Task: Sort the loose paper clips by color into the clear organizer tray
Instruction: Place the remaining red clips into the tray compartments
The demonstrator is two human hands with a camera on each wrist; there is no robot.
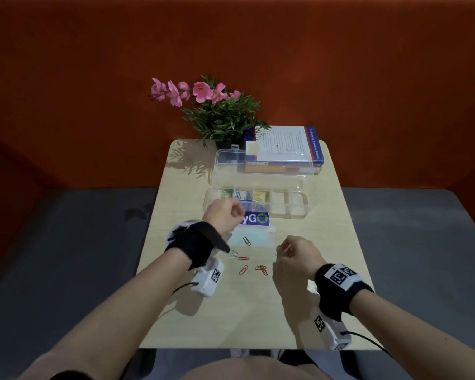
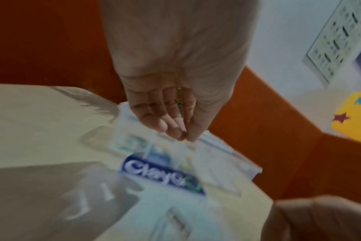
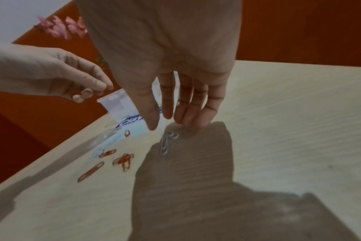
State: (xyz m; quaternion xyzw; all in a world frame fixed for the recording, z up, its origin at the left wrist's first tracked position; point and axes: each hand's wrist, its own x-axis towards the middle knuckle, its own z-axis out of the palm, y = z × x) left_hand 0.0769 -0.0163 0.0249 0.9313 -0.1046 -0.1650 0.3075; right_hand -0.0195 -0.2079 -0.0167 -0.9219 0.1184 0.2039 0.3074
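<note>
The clear organizer tray (image 1: 294, 212) lies open mid-table, with green clips (image 1: 226, 192), blue clips (image 1: 240, 194) and yellow clips (image 1: 258, 196) in its left compartments. My left hand (image 1: 231, 212) hovers at the tray's near left edge, fingers and thumb drawn together (image 2: 181, 135); I see no clip in it. Several red clips (image 1: 261, 269) and a white clip (image 1: 233, 253) lie loose on the table. My right hand (image 1: 281, 252) hangs over silver clips (image 3: 167, 144), fingers (image 3: 188, 120) down at them, thumb apart.
A clear plastic bag with a blue label (image 1: 254, 219) lies between the tray and the loose clips. The tray's lid (image 1: 258, 165) lies open behind it. A potted plant (image 1: 222, 119) and a book (image 1: 283, 146) stand at the back edge.
</note>
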